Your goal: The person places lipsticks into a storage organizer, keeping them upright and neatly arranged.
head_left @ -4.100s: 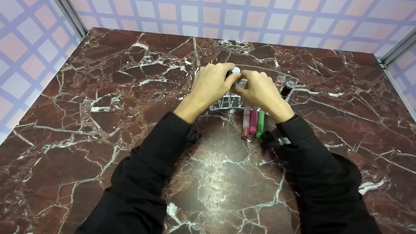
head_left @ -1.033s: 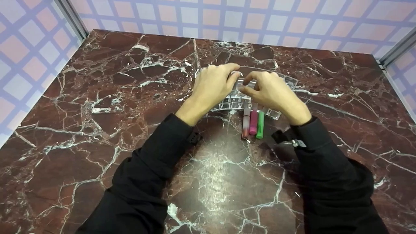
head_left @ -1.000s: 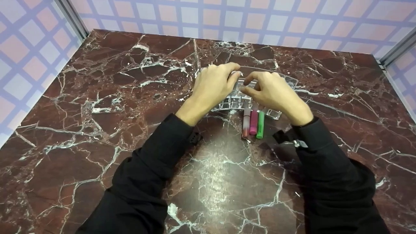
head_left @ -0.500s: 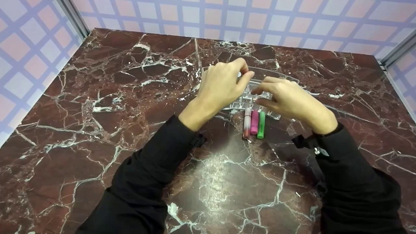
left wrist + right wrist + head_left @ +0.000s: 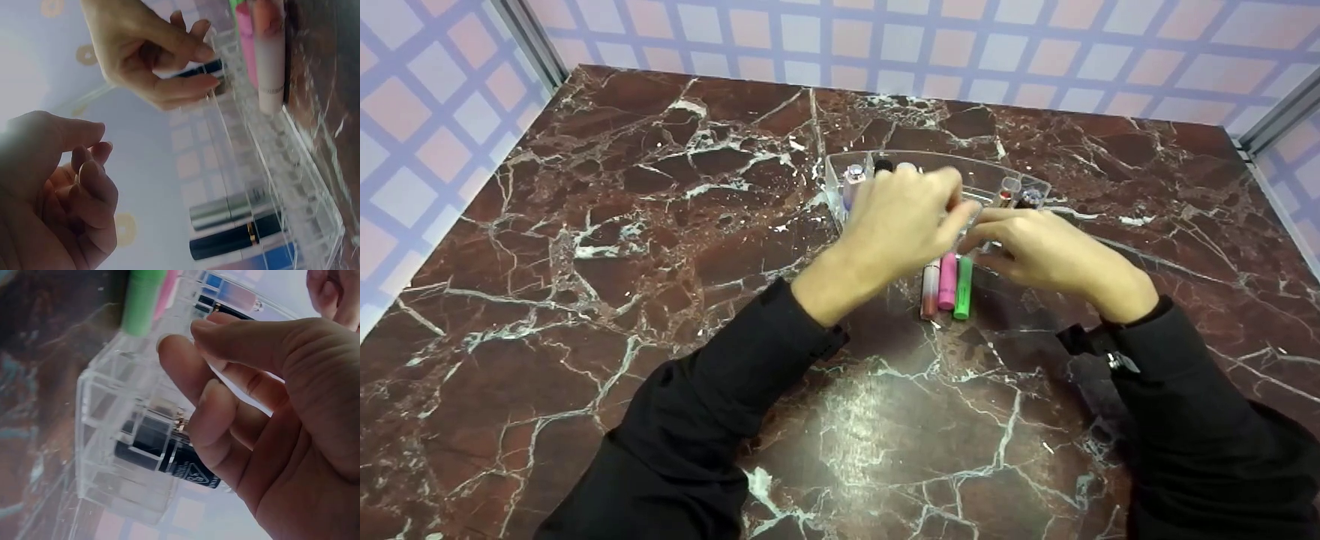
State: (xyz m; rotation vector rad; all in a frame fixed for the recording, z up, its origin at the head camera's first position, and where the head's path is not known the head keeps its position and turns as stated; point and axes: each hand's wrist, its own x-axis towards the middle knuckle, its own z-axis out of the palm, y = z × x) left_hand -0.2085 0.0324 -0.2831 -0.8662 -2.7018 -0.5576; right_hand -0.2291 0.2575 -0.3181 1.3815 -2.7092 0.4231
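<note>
Directions follow the head view, with 12 at the far side. At about 10 o'clock in the clear rack (image 5: 979, 171) there stand a lilac tube (image 5: 855, 178), a black tube (image 5: 883, 165) and a silver tube (image 5: 225, 212).

Next comes the left hand (image 5: 904, 217), above the rack and blurred. Its fingers are loosely bent and hold nothing; the thumb tip is near the fingertips, but I cannot tell if they touch.

At about 5 o'clock from this hand, and at 6 o'clock of the rack, three tubes lie on the table (image 5: 847, 420), side by side, with their length running from 12 to 6: the pale tube (image 5: 931, 292), the pink tube (image 5: 947, 281) and the green tube (image 5: 963, 289). I judge them light, stiff and rather slippery, and as they seem round, they may roll. A pinch across the middle should suit. The pale tube shows a joint, so it is safer to take it below this line. The rack looks thin and brittle; better to steady it by an end wall.

At about 2 o'clock from the green tube is the right hand (image 5: 1046, 251). Thumb and fingers are bent but apart, with nothing between them; whether they touch the rack I cannot tell.

Last, at 3 o'clock of the rack, stand a clear-capped tube (image 5: 1004, 195) and a dark tube (image 5: 1030, 199).
</note>
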